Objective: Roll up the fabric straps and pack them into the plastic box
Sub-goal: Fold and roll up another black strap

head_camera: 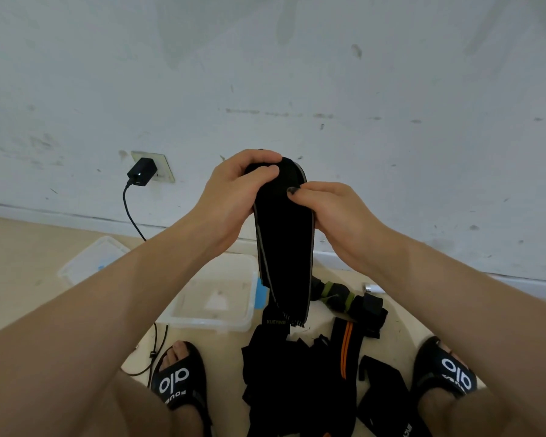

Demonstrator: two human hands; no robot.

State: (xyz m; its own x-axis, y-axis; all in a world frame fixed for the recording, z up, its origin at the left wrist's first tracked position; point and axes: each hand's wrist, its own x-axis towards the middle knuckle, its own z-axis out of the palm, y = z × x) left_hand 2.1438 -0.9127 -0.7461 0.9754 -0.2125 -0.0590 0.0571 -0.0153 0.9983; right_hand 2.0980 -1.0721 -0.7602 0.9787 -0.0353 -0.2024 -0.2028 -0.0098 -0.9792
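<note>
Overhead, a black strap point(284, 234) is held up in front of the wall point(297, 74), folded over at the top, its two lengths hanging down to a fringed end above the floor point(19, 263). Its folded top is gripped by the left hand point(234, 197), fingers curled over it; its right edge is pinched by the right hand point(331, 209) between thumb and fingers. Below, a clear plastic box point(215, 298) is seen on the floor, with its lid point(92, 260) lying to the left. More straps point(300, 373) are heaped between two sandalled feet, one with orange stripes point(345, 348). A rolled strap point(344, 294) lies just right of the box. A charger point(142, 171) is plugged into the wall.
</note>
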